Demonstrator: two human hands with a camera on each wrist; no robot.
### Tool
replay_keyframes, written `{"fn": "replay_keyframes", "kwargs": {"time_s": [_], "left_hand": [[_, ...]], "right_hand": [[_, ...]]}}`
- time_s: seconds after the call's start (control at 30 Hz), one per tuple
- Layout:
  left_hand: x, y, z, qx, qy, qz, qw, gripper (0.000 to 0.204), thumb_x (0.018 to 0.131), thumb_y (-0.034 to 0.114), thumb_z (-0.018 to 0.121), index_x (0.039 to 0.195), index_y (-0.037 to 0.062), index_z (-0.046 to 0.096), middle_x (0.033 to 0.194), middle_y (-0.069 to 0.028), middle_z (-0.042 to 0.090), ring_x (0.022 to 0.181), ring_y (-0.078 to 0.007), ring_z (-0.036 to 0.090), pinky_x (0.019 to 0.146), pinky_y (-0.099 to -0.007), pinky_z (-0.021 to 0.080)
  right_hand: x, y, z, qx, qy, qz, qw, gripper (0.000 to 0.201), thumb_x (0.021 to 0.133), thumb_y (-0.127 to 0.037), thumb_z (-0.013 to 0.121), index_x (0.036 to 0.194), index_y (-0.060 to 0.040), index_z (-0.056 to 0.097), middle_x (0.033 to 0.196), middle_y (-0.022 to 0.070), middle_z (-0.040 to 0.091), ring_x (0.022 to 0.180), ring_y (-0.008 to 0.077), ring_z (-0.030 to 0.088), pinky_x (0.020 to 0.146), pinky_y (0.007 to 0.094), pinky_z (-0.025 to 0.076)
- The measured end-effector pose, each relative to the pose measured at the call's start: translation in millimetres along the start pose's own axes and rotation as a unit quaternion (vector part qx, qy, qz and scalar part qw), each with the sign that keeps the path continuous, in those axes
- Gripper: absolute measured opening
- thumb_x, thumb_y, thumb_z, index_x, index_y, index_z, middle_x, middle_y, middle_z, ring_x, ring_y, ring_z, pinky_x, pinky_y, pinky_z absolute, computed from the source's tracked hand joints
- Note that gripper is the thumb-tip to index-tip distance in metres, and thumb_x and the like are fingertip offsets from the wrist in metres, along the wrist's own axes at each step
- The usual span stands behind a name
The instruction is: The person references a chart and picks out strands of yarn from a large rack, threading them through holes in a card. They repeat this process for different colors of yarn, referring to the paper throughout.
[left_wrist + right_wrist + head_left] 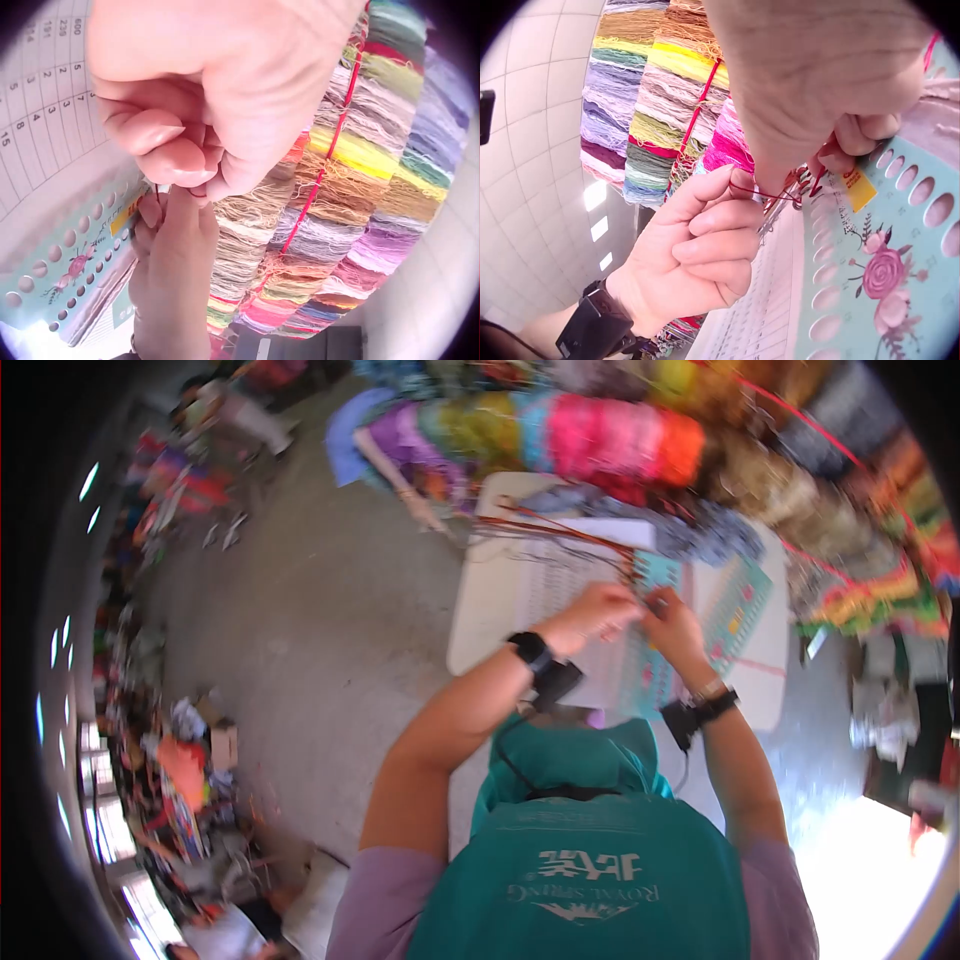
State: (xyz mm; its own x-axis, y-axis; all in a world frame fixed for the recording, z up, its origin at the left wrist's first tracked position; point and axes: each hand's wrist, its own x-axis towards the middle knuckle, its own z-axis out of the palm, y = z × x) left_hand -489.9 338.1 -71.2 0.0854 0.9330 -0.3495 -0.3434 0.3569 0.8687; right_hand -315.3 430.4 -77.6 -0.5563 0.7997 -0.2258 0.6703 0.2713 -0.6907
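Note:
My left hand [600,612] pinches a thin dark red thread [769,196] between thumb and forefinger, its other fingers curled into the palm. The thread runs to the edge of a teal card [900,330] printed with pink flowers and punched with rows of holes. Close beside it, my right hand [678,632] is at the card's edge, with red thread between its curled fingertips. Both hands nearly meet, and in the left wrist view the left hand [225,90] partly covers the right hand [172,277]. Brown-red threads [570,532] trail leftward from the card.
Under the work lies a number-filled chart sheet [45,90] on a white tabletop [480,625]. Another patterned card [742,615] lies at the right, and a grey-blue yarn bundle [725,538] behind. Colourful thread skeins [610,438] hang beyond the table.

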Motion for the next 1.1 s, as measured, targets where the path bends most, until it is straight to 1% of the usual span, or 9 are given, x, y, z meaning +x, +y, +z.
{"fn": "replay_keyframes", "kwargs": {"time_s": [0.1, 0.2, 0.4, 0.67, 0.7, 0.77, 0.83, 1.0, 1.1], "left_hand": [[-27.2, -5.1, 34.4, -0.035, -0.01, -0.016, 0.999, 0.019, 0.095, 0.023, 0.063, 0.099, 0.0058, 0.069, 0.063, 0.0033, 0.05, 0.051, -0.0054, 0.045, 0.045, -0.0224, 0.035], [-19.1, -35.8, 55.9, -0.03, 0.037, 0.01, 0.999, 0.024, 0.094, 0.024, 0.059, 0.085, 0.0035, 0.068, 0.057, -0.0017, 0.055, 0.047, -0.0093, 0.05, 0.043, -0.0258, 0.037], [26.4, -70.8, 92.8, 0.209, 0.123, 0.076, 0.967, 0.021, 0.09, 0.015, 0.053, 0.084, 0.0035, 0.07, 0.057, -0.0055, 0.065, 0.045, -0.0155, 0.061, 0.045, -0.0316, 0.048], [59.5, -81.9, 122.7, 0.452, 0.209, 0.133, 0.857, 0.015, 0.076, 0.021, 0.067, 0.087, 0.0121, 0.073, 0.085, -0.0163, 0.07, 0.085, -0.0369, 0.068, 0.072, -0.0471, 0.053], [63.8, -87.7, 120.6, 0.442, 0.231, 0.177, 0.848, 0.013, 0.078, 0.019, 0.066, 0.079, 0.007, 0.07, 0.074, -0.0147, 0.068, 0.068, -0.0331, 0.066, 0.059, -0.0452, 0.05], [76.8, -87.7, 113.0, 0.132, 0.189, 0.043, 0.972, 0.014, 0.079, 0.018, 0.063, 0.071, 0.0063, 0.064, 0.065, -0.0099, 0.061, 0.055, -0.0254, 0.058, 0.048, -0.04, 0.041], [63.0, -68.8, 106.1, -0.162, 0.138, -0.049, 0.976, 0.022, 0.08, 0.019, 0.059, 0.061, 0.0111, 0.051, 0.054, 0.0006, 0.045, 0.042, -0.0108, 0.036, 0.039, -0.0291, 0.022], [20.9, -42.7, 67.2, -0.173, 0.017, -0.069, 0.982, 0.027, 0.081, 0.022, 0.058, 0.06, 0.0163, 0.041, 0.055, 0.0061, 0.033, 0.044, -0.0066, 0.029, 0.04, -0.0242, 0.019], [8.6, -52.3, 3.4, -0.192, -0.005, 0.058, 0.98, 0.028, 0.083, 0.021, 0.056, 0.061, 0.0172, 0.04, 0.056, 0.0075, 0.03, 0.046, -0.0048, 0.026, 0.041, -0.0244, 0.018]], "right_hand": [[-16.3, 33.0, 11.3, 0.036, 0.01, -0.002, 0.999, 0.036, 0.092, -0.038, 0.066, 0.109, -0.0066, 0.062, 0.089, 0.0205, 0.072, 0.084, 0.0341, 0.071, 0.071, 0.0424, 0.053], [-37.1, 61.5, 2.0, 0.132, 0.017, -0.061, 0.989, 0.026, 0.1, -0.03, 0.058, 0.1, -0.0038, 0.061, 0.073, 0.0013, 0.058, 0.061, 0.0082, 0.049, 0.052, 0.0268, 0.039], [-32.2, 106.2, -24.4, 0.212, -0.073, -0.033, 0.974, 0.027, 0.098, -0.031, 0.062, 0.106, -0.0056, 0.058, 0.075, -0.0029, 0.056, 0.065, 0.0047, 0.047, 0.055, 0.0216, 0.035], [-36.5, 127.7, -29.8, 0.351, -0.055, -0.023, 0.935, 0.028, 0.099, -0.031, 0.062, 0.113, -0.0079, 0.055, 0.072, -0.0042, 0.059, 0.06, 0.0015, 0.046, 0.053, 0.018, 0.032], [-32.0, 129.2, -32.0, 0.343, -0.075, -0.019, 0.936, 0.028, 0.1, -0.034, 0.059, 0.112, -0.009, 0.055, 0.07, -0.0047, 0.057, 0.059, 0.0016, 0.045, 0.053, 0.018, 0.031], [-23.2, 135.7, -37.3, 0.326, -0.113, -0.009, 0.939, 0.03, 0.102, -0.04, 0.054, 0.111, -0.0111, 0.055, 0.067, -0.0058, 0.053, 0.056, 0.0018, 0.041, 0.051, 0.018, 0.029], [-23.3, 117.0, -43.2, 0.251, -0.126, 0.021, 0.959, 0.033, 0.103, -0.044, 0.049, 0.108, -0.0128, 0.055, 0.065, -0.0054, 0.049, 0.054, 0.0025, 0.038, 0.049, 0.0185, 0.027], [-6.3, 141.1, -30.1, 0.304, -0.103, 0.023, 0.947, 0.018, 0.1, -0.032, 0.057, 0.103, -0.0143, 0.053, 0.062, -0.0045, 0.049, 0.048, 0.004, 0.039, 0.043, 0.0203, 0.024], [-7.7, 138.1, -42.2, 0.252, -0.152, 0.07, 0.953, 0.016, 0.096, -0.024, 0.061, 0.106, -0.0138, 0.053, 0.063, -0.0042, 0.051, 0.05, 0.0048, 0.043, 0.043, 0.0197, 0.026]]}}
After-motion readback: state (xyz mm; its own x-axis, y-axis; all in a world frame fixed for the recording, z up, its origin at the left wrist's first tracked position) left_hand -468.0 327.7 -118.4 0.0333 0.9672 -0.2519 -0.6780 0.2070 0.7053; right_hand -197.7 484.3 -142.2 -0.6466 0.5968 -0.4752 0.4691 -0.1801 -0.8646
